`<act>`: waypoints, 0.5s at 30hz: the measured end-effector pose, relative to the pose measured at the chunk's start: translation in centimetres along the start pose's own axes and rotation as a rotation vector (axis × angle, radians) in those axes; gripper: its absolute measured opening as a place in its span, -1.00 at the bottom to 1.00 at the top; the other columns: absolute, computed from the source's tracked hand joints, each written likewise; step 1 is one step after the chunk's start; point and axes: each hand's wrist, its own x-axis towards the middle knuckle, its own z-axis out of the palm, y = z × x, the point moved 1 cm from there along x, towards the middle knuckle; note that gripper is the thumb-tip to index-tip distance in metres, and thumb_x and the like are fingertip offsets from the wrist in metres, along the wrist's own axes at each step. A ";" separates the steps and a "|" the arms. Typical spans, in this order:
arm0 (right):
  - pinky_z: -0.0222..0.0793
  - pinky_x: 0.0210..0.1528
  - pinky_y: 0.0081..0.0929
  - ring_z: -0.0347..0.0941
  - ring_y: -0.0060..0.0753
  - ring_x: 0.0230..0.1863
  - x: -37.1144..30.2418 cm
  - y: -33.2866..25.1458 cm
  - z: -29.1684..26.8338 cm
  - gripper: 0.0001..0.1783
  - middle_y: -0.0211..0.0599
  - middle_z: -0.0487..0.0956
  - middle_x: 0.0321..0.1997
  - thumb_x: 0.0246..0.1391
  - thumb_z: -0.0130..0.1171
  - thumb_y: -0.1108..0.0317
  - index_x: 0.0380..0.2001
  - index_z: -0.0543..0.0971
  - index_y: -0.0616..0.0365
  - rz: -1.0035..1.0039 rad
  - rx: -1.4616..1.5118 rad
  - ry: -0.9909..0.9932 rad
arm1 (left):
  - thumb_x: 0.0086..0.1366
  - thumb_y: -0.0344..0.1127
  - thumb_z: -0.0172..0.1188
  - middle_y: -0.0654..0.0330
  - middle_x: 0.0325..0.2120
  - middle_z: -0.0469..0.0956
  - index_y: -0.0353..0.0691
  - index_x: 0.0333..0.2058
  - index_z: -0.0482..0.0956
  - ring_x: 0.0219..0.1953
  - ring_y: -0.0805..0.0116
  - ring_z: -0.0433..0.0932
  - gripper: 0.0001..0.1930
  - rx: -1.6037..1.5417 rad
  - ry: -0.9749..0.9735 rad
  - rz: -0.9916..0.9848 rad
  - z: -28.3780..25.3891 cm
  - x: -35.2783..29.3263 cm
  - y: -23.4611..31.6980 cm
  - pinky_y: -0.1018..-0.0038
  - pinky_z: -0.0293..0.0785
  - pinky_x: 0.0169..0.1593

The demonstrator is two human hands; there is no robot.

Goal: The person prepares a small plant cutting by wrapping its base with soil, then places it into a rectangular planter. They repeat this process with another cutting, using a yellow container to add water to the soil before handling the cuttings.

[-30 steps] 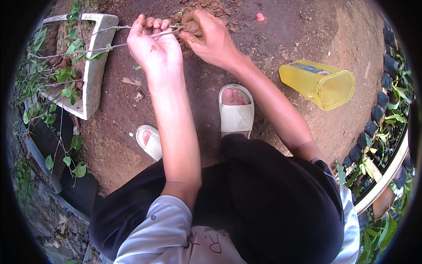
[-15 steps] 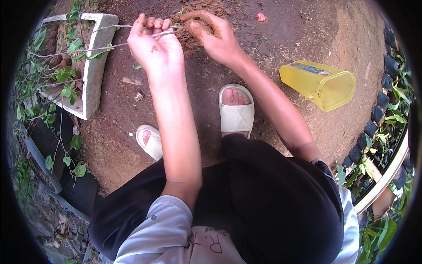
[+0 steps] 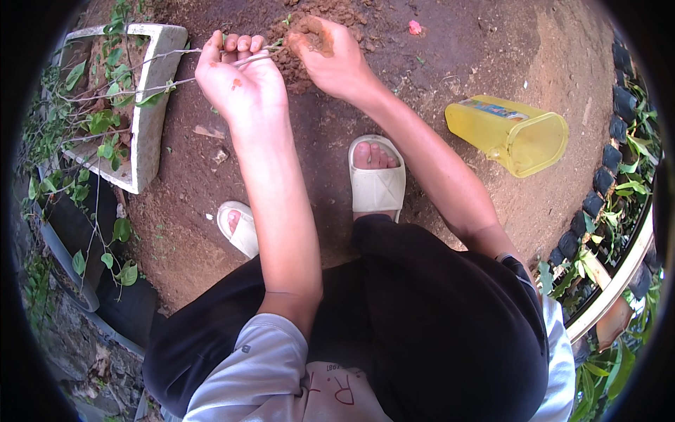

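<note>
My left hand (image 3: 242,81), palm up with curled fingers, grips thin leafy stems (image 3: 172,86). They run left from the hand over the planter, and their cut-looking ends stick out to its right. Beside those ends, my right hand (image 3: 334,63) is closed, thumb and fingers curled together and smeared with reddish mud. What lies inside its grip is hidden. Wet, crumbly brown soil (image 3: 302,79) is heaped on the ground beneath and behind both hands. A small muddy smear marks my left palm.
At the left stands a pale rectangular planter (image 3: 151,105) with a dark tub (image 3: 123,260) nearer me. A yellow translucent plastic container (image 3: 508,135) lies on its side at the right. My white sandals (image 3: 378,179) rest on bare earth. Black-edged plants (image 3: 626,144) line the far right.
My right hand's fingers have curled in from a spread, hooked shape and come closer to the stem ends. The left hand has shifted slightly left with the stems.
</note>
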 end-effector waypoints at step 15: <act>0.60 -0.19 -0.25 0.61 -0.21 -0.12 1.2 0.9 -2.9 -0.57 -0.17 0.62 -0.05 0.44 -0.21 0.04 0.09 0.44 0.10 0.409 0.978 -0.472 | 0.31 -0.53 -0.03 0.15 -0.47 0.20 -0.32 -0.28 0.26 -0.40 0.32 0.19 -0.93 -0.054 -0.229 -0.115 0.5 0.5 0.9 0.32 0.18 -0.28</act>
